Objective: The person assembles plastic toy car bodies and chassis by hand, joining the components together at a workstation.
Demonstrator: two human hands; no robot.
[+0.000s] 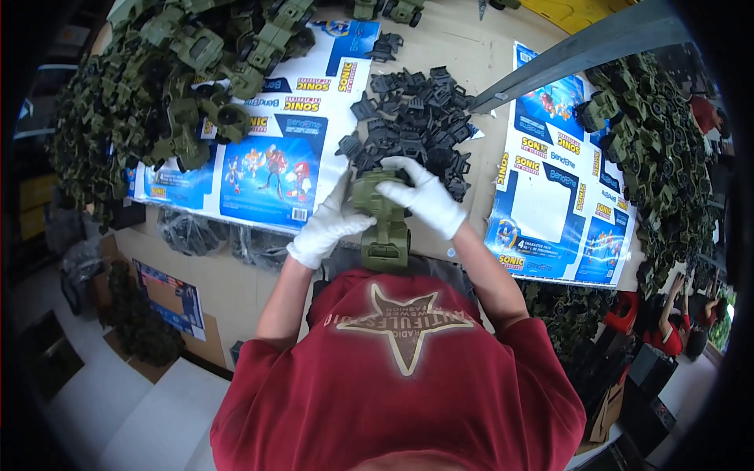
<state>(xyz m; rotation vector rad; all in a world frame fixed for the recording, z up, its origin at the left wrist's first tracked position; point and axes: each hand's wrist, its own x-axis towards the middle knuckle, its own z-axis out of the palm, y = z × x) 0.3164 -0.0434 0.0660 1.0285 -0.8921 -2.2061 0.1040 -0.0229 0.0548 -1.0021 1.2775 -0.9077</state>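
White-gloved, the left hand (328, 228) and right hand (424, 198) curl partly closed around a green toy truck (387, 224). It is at the near edge of the surface (459, 47), just nearer than a heap of black parts (416, 118).

Parts heap (420, 118) on table (459, 39) just beyond toy vehicle (387, 216), between left vehicle pile (184, 118) and right vehicle pile (664, 157).

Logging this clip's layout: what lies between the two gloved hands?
A green toy vehicle lies between the left hand and the right hand, as the head view shows.
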